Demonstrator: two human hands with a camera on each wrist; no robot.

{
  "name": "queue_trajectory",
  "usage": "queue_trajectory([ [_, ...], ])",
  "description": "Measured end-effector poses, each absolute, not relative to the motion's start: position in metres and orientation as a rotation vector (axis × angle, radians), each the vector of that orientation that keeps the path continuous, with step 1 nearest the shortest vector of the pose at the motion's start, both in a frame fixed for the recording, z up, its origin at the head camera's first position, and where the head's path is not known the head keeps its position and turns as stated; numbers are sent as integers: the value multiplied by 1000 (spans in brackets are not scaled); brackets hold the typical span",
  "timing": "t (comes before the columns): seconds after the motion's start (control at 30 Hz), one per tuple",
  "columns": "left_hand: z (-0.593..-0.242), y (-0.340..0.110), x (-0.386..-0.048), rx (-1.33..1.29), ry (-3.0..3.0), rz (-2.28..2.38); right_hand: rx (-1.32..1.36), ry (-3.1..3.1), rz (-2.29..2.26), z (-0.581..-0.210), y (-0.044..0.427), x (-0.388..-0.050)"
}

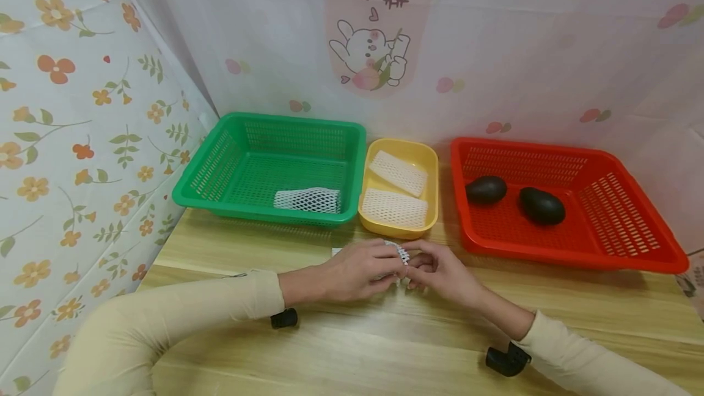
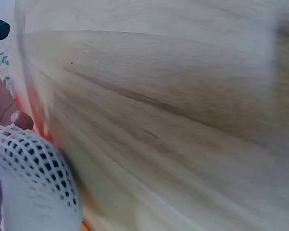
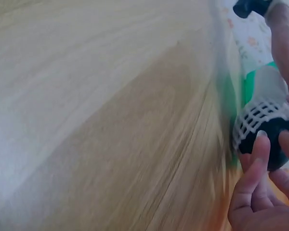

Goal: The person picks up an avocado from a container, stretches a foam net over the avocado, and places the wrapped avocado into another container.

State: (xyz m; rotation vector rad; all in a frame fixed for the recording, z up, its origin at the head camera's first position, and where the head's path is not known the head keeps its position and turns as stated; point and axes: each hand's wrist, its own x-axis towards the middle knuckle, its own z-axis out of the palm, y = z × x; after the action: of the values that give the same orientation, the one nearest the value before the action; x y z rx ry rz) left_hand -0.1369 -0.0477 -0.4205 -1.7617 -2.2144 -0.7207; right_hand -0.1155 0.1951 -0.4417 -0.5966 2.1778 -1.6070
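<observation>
Near the table's front middle, a white foam net sleeve (image 1: 397, 251) is stretched partly over a dark avocado (image 3: 278, 126). The left hand (image 1: 360, 271) grips the sleeve from the left, its fingers curled over the top. At the other end, the right hand (image 1: 442, 271) holds the avocado's bare dark end with thumb and fingers, beside the net's rim. In the left wrist view the net (image 2: 36, 166) bulges over the dark fruit, and its tail is loose and narrow. Most of the avocado is hidden by the net and hands.
A green basket (image 1: 269, 216) at the back left holds a netted piece (image 1: 308, 200). Between the baskets, a yellow tray (image 1: 398, 231) holds two flat foam nets (image 1: 395, 208). On the right, a red basket (image 1: 550, 254) contains two dark avocados (image 1: 541, 205). Printed cloth hangs behind.
</observation>
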Motion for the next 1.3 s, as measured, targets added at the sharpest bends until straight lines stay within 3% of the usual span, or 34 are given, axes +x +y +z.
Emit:
queue_trajectory([
  [0.77, -416, -57, -141, -1591, -2268, -763, -636, 2321, -1558, -441, 181, -114],
  [1.3, -419, -52, -137, -1541, -2269, -886, -496, 2257, -1614, -440, 170, -113],
])
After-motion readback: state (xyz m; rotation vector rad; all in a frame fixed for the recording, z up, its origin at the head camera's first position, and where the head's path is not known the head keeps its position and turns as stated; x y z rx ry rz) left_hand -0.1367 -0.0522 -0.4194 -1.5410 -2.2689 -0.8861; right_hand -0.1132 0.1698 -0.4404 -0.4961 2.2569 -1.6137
